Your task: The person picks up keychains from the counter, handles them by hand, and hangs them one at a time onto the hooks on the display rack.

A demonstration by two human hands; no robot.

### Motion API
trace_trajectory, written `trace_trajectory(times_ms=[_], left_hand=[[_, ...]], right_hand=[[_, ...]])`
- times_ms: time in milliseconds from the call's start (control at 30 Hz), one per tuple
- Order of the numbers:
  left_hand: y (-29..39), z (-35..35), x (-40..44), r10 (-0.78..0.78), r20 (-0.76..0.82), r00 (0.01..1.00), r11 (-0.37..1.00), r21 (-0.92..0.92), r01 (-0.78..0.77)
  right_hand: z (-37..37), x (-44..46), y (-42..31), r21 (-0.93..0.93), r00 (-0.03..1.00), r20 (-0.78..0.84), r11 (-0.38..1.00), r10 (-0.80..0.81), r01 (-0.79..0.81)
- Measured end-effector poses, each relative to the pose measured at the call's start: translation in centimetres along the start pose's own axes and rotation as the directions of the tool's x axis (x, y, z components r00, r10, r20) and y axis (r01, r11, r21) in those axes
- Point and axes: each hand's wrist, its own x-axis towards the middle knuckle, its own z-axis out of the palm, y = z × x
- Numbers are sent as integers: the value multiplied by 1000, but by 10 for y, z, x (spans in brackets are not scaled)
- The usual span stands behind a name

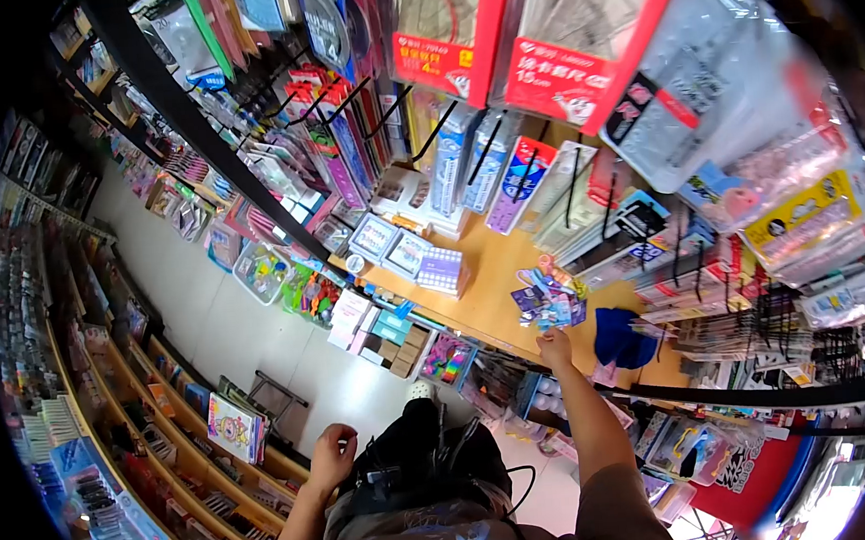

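Note:
My right hand [555, 347] reaches to the front edge of a wooden shelf [490, 296]. Its fingers are pinched together at the lower end of a small pile of colourful flat packets [555, 302], mostly blue, purple and pink. What lies between the fingertips is too small to make out. Right of the pile sits a dark blue cloth-like item [625, 339]. Low at my left side, my left hand [335, 452] hangs in the air with loosely curled fingers, a gap between them and the thumb, and nothing visible in it.
Hooks above the shelf carry ruler sets [437, 44] in red-edged packs and other stationery. Small boxes [441, 269] stand on the shelf's left part. Below are cartons [397, 343] and a clear plastic bin [262, 272]. Tiered wooden racks [177, 418] line the left side.

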Motion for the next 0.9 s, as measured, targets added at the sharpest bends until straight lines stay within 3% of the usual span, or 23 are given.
trace_trajectory(times_ms=[67, 100, 167, 200, 300, 333, 433, 467, 567, 600, 633, 667, 767, 900], left_hand=[[-11, -12, -33, -71, -44, 996, 997, 15, 72], [-35, 12, 19, -56, -57, 997, 998, -13, 55], [-43, 0, 6, -116, -62, 991, 993, 5, 117], [-41, -4, 3, -152, -54, 987, 988, 20, 153], [-54, -6, 1, -156, -62, 986, 987, 22, 157], [-54, -5, 1, -159, -69, 985, 987, 15, 161], [-60, -3, 4, -154, -85, 984, 988, -28, 152], [-60, -5, 4, -158, -81, 984, 987, -21, 157], [-47, -10, 11, -156, -62, 986, 988, -9, 155], [-37, -12, 15, -149, -55, 987, 989, -5, 149], [-31, -12, 16, -142, -49, 989, 990, -3, 142], [-34, -10, 18, -124, -48, 991, 992, -18, 123], [-39, -3, 27, -72, -40, 997, 996, -49, 70], [-12, -1, 38, -19, -18, 1000, 998, -56, 18]], right_hand=[[-9, -40, -51, -126, 988, -157, 992, 4, -24], [5, 22, -60, -145, 958, -287, 989, -11, -32], [32, 18, -71, -148, 899, -438, 985, 14, -88], [40, 21, -73, -82, 897, -414, 976, 152, -204], [56, 28, -83, -407, 862, -496, 905, -107, -121], [51, 26, -89, -499, 890, -451, 846, -67, -189], [32, 31, -106, -474, 925, -339, 818, 172, -326], [30, 26, -111, -398, 915, -365, 860, 173, -321], [18, 19, -119, -443, 941, -335, 874, 44, -199], [14, 21, -117, -136, 957, -265, 978, 118, -158], [10, 22, -115, 189, 971, -174, 974, 161, -128], [5, 23, -113, 495, 983, -74, 861, 171, -113], [-18, 7, -132, 794, 998, -54, 607, 27, 27], [-53, -30, -161, 860, 983, 53, 508, -175, 44]])
